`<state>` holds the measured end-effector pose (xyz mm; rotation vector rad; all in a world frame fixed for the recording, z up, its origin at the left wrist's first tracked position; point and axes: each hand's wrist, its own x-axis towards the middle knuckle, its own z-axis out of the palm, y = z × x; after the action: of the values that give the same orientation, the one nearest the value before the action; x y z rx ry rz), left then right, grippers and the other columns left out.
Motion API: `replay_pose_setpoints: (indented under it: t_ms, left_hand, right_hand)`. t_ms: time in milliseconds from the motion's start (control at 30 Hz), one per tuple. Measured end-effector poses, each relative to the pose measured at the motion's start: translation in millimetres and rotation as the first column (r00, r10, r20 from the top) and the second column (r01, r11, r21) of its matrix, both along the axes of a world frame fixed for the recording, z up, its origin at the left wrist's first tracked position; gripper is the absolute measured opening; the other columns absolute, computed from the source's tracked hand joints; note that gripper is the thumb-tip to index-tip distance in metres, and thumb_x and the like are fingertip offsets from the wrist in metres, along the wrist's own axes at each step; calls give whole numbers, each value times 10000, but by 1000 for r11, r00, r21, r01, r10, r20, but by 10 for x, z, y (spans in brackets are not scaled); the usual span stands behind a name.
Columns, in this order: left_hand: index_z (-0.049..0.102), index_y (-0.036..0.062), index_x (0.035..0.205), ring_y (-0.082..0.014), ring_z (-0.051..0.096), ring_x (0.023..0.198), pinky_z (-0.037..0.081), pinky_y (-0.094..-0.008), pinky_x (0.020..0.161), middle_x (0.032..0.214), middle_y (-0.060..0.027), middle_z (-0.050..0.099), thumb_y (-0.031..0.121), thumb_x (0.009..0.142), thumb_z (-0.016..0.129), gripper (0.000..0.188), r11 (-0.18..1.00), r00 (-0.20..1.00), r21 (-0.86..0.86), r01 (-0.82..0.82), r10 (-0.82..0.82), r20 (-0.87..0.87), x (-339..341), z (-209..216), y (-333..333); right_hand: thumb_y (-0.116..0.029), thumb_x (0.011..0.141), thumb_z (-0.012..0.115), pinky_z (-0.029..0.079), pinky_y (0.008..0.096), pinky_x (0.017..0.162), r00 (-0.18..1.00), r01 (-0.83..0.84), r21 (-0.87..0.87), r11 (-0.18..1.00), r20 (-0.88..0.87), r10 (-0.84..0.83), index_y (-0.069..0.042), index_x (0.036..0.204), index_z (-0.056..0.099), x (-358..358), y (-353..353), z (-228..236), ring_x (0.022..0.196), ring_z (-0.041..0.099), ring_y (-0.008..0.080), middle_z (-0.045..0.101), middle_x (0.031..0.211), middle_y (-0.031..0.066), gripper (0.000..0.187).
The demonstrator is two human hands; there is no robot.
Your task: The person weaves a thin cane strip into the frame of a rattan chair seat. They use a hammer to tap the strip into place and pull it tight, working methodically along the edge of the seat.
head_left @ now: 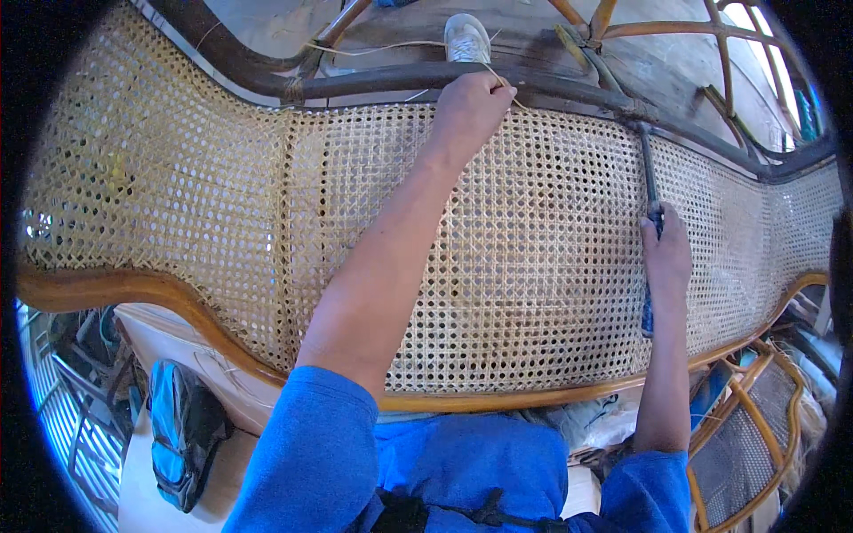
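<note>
My left hand [471, 108] reaches to the far dark rail [373, 83] of a curved frame, its fingers pinched on a thin cane strip [518, 104] along the rail's edge. Woven cane webbing [524, 240] spreads across the frame beneath both arms. My right hand [668, 253] is wrapped round the dark grip of a hammer [649, 169], which lies lengthwise over the right part of the webbing. The hammer's head end sits close to the far rail; its handle end points toward me.
A brown wooden rail [524, 397] edges the webbing nearest me. Past the far rail are a white shoe [466, 40] and rattan frame poles [657, 29]. A blue and black backpack [182, 435] lies at lower left; another cane-panelled frame [751, 435] stands at lower right.
</note>
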<state>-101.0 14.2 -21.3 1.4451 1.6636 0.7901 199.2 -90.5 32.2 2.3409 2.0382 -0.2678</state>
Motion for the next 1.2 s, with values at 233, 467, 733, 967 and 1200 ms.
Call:
replay_pose_setpoints:
  t_ms: [233,467,733,967,1200]
  left_hand:
    - [676,0,952,-224,624,639,481,-345,645,712,-140,649,282,842,572,320,999,998,16,-37,38,-44,14,-89,13]
    - [640,3,930,-170,518,491,439,-309,505,646,-45,582,334,890,562,343,949,950,-293,-120,195,243,-20,135,-171]
    - [538,-47,1151,-358,578,1044,471,-478,888,1093,-186,614,678,894,272,813,874,-400,-383,300,480,781,287,150,-800]
    - [485,-65,1243,-429,409,1256,329,-540,1040,1258,-249,527,714,874,200,908,932,-636,-237,275,361,682,341,29,-887]
    - [483,-57,1255,-403,416,1252,318,-504,1055,1286,-238,512,748,849,178,952,947,-670,-204,249,321,670,357,-50,-905]
  right_hand:
    - [-233,871,578,457,414,856,994,7,-9,1000,-107,-8,-49,1220,515,98,107,-31,991,571,339,565,1083,170,400]
    - [-219,877,595,458,367,850,980,76,90,993,-192,-58,-49,1139,570,75,219,17,959,580,289,586,1050,139,313]
    - [-32,853,608,479,267,767,751,193,72,979,-653,-100,-43,1002,628,-713,15,417,829,618,173,646,914,83,150]
    - [-3,843,607,504,286,748,592,63,77,995,-805,24,-40,1060,594,-1241,-179,119,822,644,172,664,909,106,220]
    - [16,828,609,500,299,723,642,43,123,991,-764,68,-15,1022,574,-1532,2,146,786,635,183,650,869,109,200]
